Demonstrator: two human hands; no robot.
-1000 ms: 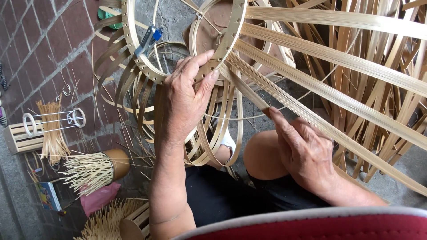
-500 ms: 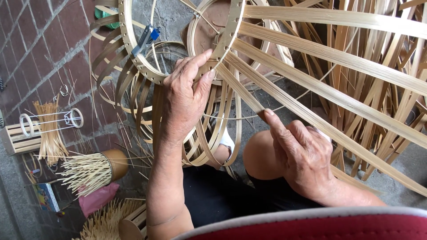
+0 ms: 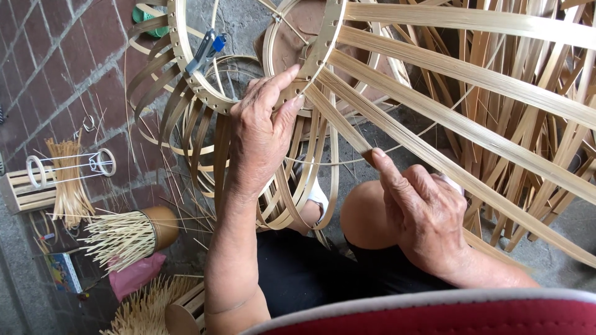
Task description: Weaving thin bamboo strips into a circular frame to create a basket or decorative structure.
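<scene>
Bamboo strip (image 3: pixel 397 133) now pinched further up by right hand (image 3: pixel 422 217); left hand (image 3: pixel 264 133) still clamped on perforated ring (image 3: pixel 316 59), unmoved.

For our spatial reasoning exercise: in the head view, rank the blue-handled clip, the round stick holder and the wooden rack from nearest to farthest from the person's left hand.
From the left hand:
1. Blue-handled clip, up-left on the hoop.
2. Round stick holder, lower left on the floor.
3. Wooden rack, far left edge.
</scene>
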